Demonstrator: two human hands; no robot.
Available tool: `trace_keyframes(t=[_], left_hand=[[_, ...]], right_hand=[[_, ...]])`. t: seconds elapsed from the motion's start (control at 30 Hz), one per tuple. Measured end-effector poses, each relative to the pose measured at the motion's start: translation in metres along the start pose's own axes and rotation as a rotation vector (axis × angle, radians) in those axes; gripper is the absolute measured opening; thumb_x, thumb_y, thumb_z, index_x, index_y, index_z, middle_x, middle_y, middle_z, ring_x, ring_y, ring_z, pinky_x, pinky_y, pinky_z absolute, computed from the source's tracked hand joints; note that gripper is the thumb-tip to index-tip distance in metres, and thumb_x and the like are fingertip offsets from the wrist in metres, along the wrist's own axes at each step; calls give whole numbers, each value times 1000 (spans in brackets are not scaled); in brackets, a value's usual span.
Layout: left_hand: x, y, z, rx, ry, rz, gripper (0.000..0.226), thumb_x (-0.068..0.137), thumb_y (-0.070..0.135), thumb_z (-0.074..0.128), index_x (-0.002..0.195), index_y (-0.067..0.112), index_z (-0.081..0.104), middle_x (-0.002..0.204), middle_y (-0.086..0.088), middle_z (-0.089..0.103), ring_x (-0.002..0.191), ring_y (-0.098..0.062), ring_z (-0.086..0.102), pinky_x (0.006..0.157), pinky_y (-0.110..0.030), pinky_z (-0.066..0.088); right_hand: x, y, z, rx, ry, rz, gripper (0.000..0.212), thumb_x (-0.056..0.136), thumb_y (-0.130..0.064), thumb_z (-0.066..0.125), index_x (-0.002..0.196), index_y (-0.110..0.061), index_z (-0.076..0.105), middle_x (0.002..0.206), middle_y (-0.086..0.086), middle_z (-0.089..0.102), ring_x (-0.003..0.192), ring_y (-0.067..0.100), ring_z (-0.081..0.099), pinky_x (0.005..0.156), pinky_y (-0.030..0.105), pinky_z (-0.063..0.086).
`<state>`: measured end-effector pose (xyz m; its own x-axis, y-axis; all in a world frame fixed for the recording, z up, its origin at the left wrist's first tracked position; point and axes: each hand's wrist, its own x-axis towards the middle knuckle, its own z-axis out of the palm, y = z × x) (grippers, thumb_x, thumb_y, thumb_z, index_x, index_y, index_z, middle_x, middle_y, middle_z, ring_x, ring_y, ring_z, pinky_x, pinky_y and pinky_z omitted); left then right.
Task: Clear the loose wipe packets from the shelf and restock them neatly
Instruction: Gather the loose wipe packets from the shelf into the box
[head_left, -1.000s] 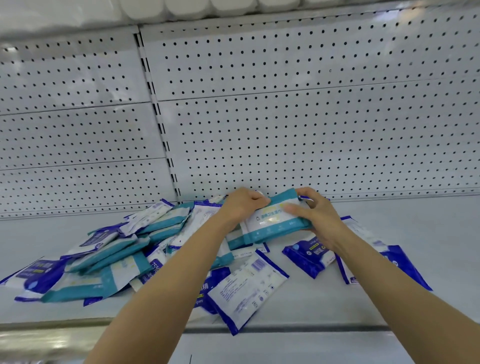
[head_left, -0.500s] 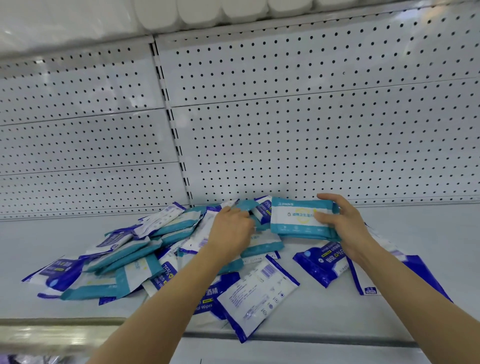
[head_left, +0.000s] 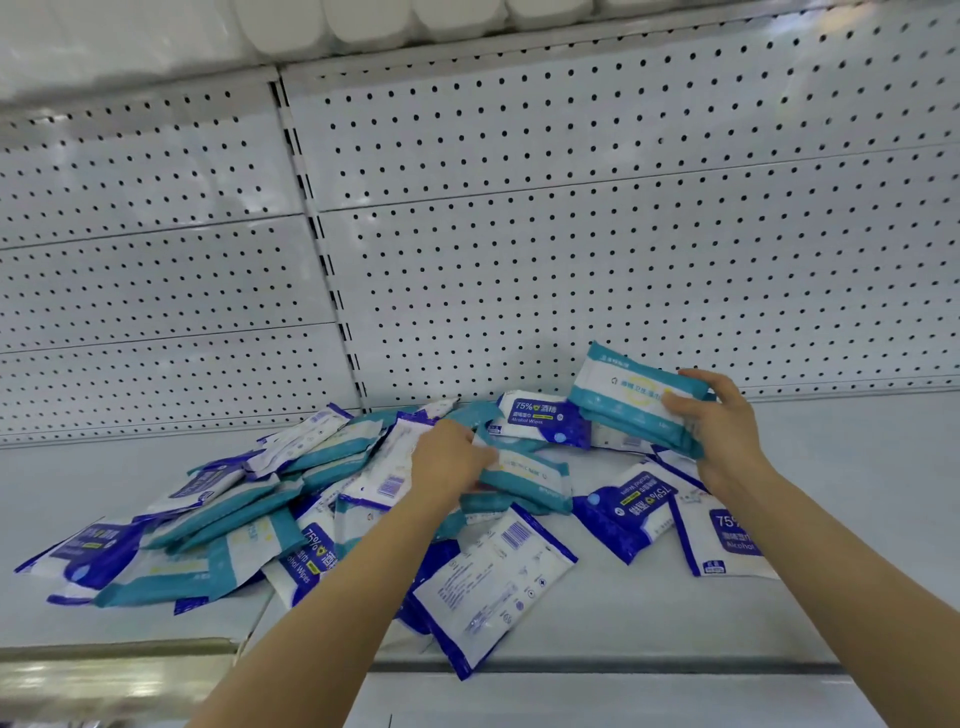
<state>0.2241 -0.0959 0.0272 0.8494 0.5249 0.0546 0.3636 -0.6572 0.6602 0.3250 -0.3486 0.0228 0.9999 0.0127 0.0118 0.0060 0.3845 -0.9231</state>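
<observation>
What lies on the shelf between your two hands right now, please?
In the head view, a blue alcohol wipes packet lies between the left hand and the right hand, which holds a teal stack; part of a white packet shows beside it.

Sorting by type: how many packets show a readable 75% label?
4 packets: one by the back panel, two right of the pile, one at the pile's front. Others may be hidden.

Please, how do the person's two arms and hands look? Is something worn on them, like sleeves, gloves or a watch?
Both forearms are bare as far as the picture shows; no sleeve edge is visible. The left hand and the right hand wear no gloves. No ring, watch or bracelet shows on the visible sides.
</observation>
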Motion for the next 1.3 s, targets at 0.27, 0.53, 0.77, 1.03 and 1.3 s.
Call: trace_keyframes(t=[0.27,0.53,0.77,1.03,1.3], left_hand=[[57,6,-10,876,-63,295,50,90,59,54,112,14,59,109,-4,64,105,-24,56,89,-36,40],[59,13,-20,352,380,299,30,96,13,46,117,19,67,95,-10,70,79,-28,63,70,-35,46],[49,34,-53,-962,20,-149,6,88,6,70,89,7,64,94,-14,69,83,-24,67,64,-32,59],[24,24,-18,-249,-184,-121,17,78,2,73,80,1,56,77,-16,63,79,-31,70,69,-43,62],[24,64,-20,728,-189,504,40,83,32,74,120,25,61,120,3,62,111,-18,56,93,-33,44]], right_hand=[[-7,6,-4,-111,-13,9,40,84,2,67,117,-20,61,117,7,62,100,27,66,80,42,59],[-13,11,-4,-148,-26,5,38,84,2,68,116,-18,62,111,3,63,101,30,66,85,47,57],[-10,12,-2,-116,-2,28,39,84,1,69,116,-20,63,110,3,63,101,29,66,84,45,57],[-17,1,-5,-66,23,46,42,84,2,68,120,-18,60,106,-1,62,91,20,66,59,28,60],[-23,4,-12,-165,29,26,38,86,-2,68,118,-20,60,108,-2,62,93,20,66,76,39,59]])
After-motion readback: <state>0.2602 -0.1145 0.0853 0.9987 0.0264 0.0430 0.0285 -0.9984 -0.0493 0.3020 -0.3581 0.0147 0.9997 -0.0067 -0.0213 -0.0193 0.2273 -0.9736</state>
